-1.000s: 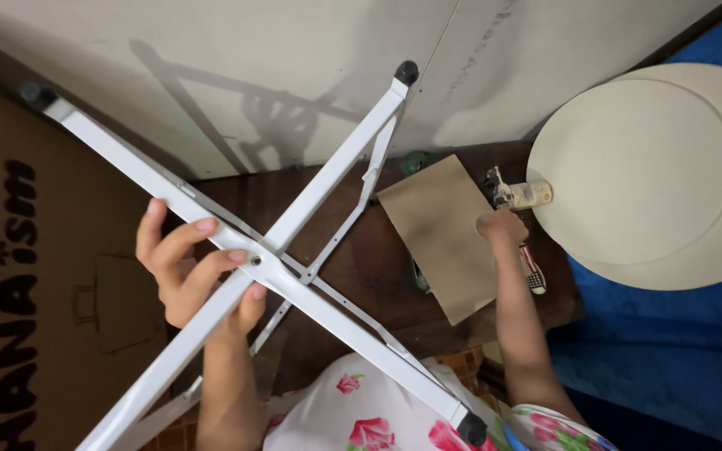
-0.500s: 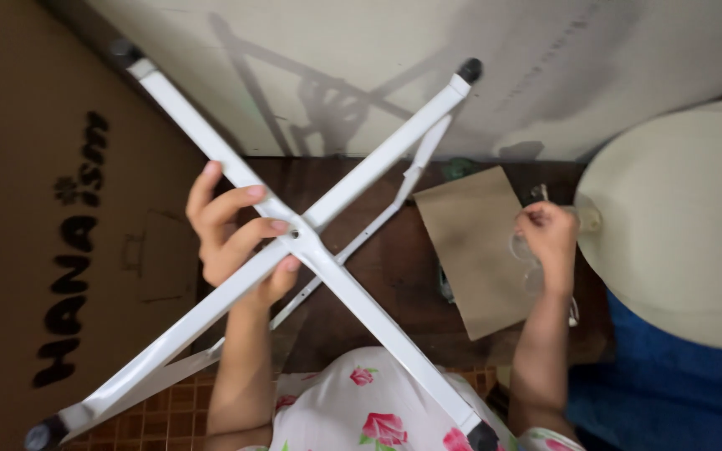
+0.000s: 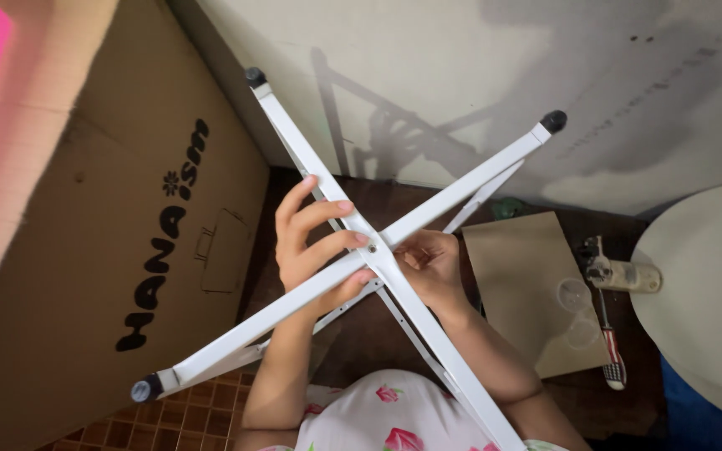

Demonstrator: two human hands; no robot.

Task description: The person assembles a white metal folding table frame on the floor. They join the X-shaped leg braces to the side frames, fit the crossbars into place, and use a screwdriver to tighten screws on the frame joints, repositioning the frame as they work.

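Two white metal bars (image 3: 327,200) cross in an X at the middle of the head view, joined by a small bolt (image 3: 375,248) right at the crossing. One bar runs from a black cap at 11 o'clock down past the lap at 5 o'clock; the other runs from a black cap at 1 o'clock down to a capped end at 8 o'clock. Both long axes meet where the hands are.

From the crossing, the left hand (image 3: 315,242) lies at 9 o'clock, its grip clamped around the joint: fingers are curled over the top of the bars and the fingertips reach almost to the bolt. The right hand (image 3: 429,266) lies just at 3 o'clock from the same joint, fingers bunched together and touching the bar beside the bolt; whether they pinch a small part there I cannot tell. Both hands are about equally near the crossing, the left one carrying the frame.

A thinner white brace sits behind the crossing, partly hidden. At 3 o'clock from the right hand, a brown card sheet (image 3: 524,284) lies on the dark floor, and beyond it a screwdriver with a red and white handle (image 3: 610,347) rests well apart from either hand. A large cardboard box (image 3: 85,276) fills the 9 o'clock side, and a round pale tabletop (image 3: 704,292) sits at the 3 o'clock edge.
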